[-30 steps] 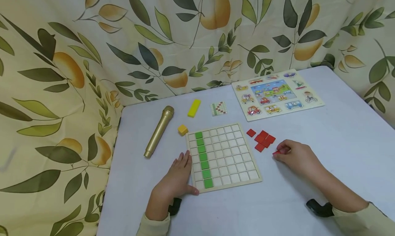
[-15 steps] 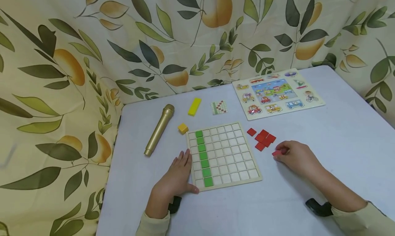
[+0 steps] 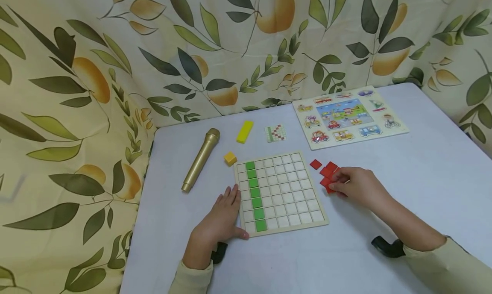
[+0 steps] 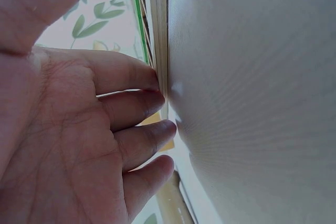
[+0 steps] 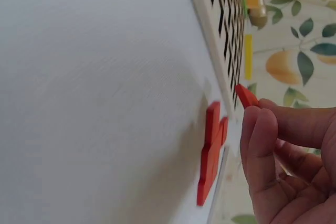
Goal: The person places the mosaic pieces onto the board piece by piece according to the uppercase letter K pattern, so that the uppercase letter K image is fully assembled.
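Note:
A wooden grid board (image 3: 285, 189) lies on the white table, with a column of green square tiles (image 3: 255, 192) near its left side. My left hand (image 3: 217, 221) rests at the board's left edge, fingers extended; in the left wrist view its fingertips (image 4: 167, 129) touch that edge. To the right of the board my right hand (image 3: 361, 187) pinches a red square tile (image 5: 247, 97) between thumb and finger, held above the table. Several loose red tiles (image 3: 328, 170) lie just beside that hand, partly hidden by it.
Behind the board are a yellow block (image 3: 244, 132), a small pattern card (image 3: 275, 133) and a vehicle puzzle board (image 3: 307, 141). A yellow-orange cube (image 3: 230, 158) stands by its back left corner. A gold microphone (image 3: 200, 160) lies at left. A patterned curtain (image 3: 153, 59) hangs behind.
My right hand has moved left with the red tile, from right of the loose tiles to over their near edge. The left hand stays at the board's edge.

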{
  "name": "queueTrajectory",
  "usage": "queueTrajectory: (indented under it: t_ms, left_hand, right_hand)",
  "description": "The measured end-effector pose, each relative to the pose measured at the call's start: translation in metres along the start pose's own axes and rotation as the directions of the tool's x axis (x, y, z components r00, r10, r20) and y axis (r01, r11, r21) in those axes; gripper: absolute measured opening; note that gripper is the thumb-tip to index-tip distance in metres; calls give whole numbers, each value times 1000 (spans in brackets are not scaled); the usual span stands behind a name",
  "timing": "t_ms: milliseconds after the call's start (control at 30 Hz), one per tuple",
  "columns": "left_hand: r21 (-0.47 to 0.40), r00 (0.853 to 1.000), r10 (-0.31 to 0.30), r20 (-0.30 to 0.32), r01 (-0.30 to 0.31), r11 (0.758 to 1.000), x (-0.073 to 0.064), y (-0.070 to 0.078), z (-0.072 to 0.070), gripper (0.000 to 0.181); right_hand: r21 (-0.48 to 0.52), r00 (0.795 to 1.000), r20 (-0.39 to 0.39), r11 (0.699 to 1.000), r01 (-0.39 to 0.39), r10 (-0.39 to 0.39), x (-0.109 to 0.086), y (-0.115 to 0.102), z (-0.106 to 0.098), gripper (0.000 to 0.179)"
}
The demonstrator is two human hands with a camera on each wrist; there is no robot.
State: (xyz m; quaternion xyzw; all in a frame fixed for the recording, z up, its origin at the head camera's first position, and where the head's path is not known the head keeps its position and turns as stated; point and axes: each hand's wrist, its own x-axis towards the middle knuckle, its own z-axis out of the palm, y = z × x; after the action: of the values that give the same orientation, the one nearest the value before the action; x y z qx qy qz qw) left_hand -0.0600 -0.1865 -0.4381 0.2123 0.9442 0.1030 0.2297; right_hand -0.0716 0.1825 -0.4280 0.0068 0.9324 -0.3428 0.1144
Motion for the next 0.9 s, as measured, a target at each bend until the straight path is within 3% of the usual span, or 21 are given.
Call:
queueTrajectory:
  t_ms: [367, 900]
  left_hand:
    - [-7, 1000, -14, 8, 14, 1000, 1, 0, -1, 123]
    - [-12, 1000, -23, 9, 24, 1000, 1, -1, 0, 125]
  right_hand:
    - [33, 993, 74, 996, 86, -88, 28, -36, 22, 11]
    - [98, 974, 158, 984, 147, -161, 52, -71, 66, 7]
